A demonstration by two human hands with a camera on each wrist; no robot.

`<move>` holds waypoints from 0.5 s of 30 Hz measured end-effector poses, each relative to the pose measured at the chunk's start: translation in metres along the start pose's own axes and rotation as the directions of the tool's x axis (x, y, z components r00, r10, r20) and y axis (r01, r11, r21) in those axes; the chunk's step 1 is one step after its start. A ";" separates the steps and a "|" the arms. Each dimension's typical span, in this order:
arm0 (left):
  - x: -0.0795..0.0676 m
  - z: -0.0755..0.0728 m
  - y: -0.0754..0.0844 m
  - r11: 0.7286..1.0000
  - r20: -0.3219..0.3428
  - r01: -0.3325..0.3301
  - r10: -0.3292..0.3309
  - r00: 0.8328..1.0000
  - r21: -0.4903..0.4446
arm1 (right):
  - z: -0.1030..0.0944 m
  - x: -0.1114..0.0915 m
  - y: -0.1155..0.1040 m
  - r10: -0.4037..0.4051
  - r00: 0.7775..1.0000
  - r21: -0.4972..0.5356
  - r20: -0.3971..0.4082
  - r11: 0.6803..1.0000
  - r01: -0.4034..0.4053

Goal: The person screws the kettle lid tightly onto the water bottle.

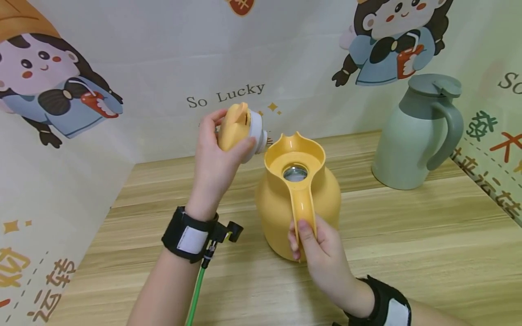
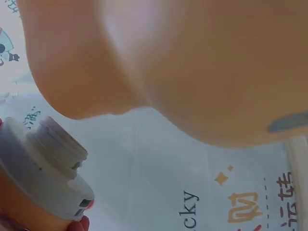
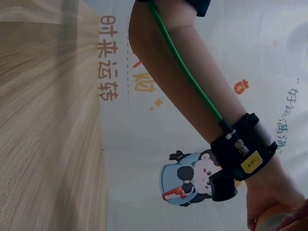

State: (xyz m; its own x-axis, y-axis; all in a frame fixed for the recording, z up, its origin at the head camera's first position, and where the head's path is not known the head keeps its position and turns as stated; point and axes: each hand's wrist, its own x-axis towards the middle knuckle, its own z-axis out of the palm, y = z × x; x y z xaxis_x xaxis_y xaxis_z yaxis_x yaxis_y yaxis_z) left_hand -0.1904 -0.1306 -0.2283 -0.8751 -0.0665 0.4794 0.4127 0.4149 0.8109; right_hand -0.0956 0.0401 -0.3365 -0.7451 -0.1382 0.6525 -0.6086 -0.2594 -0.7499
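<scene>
A yellow thermos jug (image 1: 265, 213) stands upright on the wooden table, its round mouth uncovered and its handle toward me. My right hand (image 1: 326, 262) grips the lower part of that handle, thumb on top. Held up left of the jug's rim is its yellow and white lid (image 1: 234, 129), tilted with the white threaded end toward the jug. Fingers and thumb of my left hand (image 1: 214, 158) curl round this lid, apart from the jug. In the left wrist view the lid's white end (image 2: 53, 154) shows beside the jug's large blurred body (image 2: 192, 72).
A pale green thermos jug (image 1: 401, 140) with a darker grey-green lid and handle stands at the back right of the table (image 1: 408, 244). Printed cloth (image 1: 163, 108) hangs behind and at both sides. A green cable (image 1: 195, 294) runs along the left forearm.
</scene>
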 end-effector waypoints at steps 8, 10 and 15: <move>-0.013 0.006 0.051 0.993 0.060 -0.116 0.115 0.992 0.005 | -0.001 0.000 0.000 0.003 1.000 -0.003 0.005 1.000 -0.003; -0.014 0.009 0.055 0.987 0.076 -0.161 0.160 0.984 0.013 | -0.001 0.001 0.001 -0.009 1.000 0.004 0.004 1.000 0.009; -0.007 0.021 0.039 0.956 0.127 -0.291 0.284 0.950 0.042 | 0.000 0.001 0.000 -0.008 1.000 0.010 0.007 1.000 0.008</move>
State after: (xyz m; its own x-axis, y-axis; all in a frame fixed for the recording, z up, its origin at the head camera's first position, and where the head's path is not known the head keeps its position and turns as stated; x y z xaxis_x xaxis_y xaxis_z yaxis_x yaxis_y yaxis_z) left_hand -0.1736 -0.0951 -0.2067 -0.7464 0.1701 0.6433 0.6388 0.4539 0.6212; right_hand -0.0966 0.0403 -0.3363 -0.7380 -0.1427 0.6595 -0.6119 -0.2705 -0.7432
